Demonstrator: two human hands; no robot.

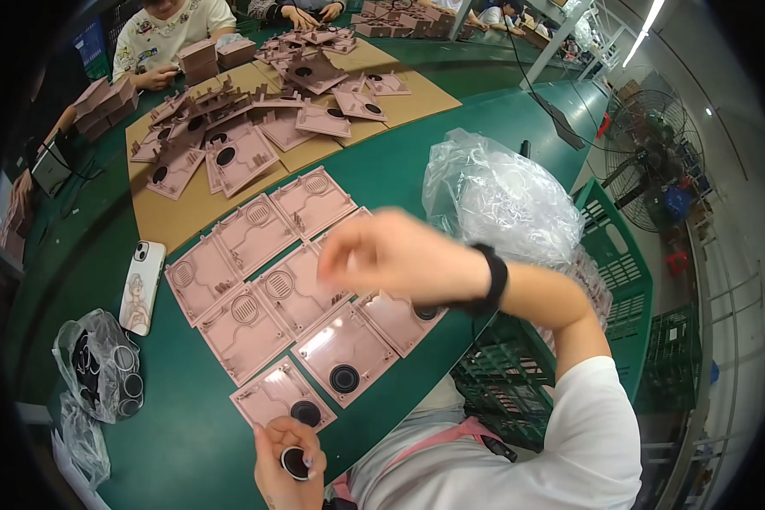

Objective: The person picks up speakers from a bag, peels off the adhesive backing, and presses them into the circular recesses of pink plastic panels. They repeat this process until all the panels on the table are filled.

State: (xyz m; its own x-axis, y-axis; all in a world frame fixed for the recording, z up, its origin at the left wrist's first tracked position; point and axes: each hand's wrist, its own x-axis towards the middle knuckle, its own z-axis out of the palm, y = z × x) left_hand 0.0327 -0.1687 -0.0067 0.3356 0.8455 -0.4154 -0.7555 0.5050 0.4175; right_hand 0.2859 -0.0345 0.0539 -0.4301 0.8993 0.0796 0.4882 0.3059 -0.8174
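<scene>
My left hand is closed around a small black disc with a pale rim, at the near edge of the table. Just beyond it lies a pink plastic panel with a black disc at one corner. My right hand hangs over the rows of panels, smeared by motion. Its fingers look curled, but whether they hold anything is hidden by the blur. Below it are a panel with a round slotted grille and a glossy panel carrying a black disc.
A clear bag of black rings and a phone lie at left. Panels with discs heap on cardboard. A large plastic bag and green crates stand at right. Other people sit across the table.
</scene>
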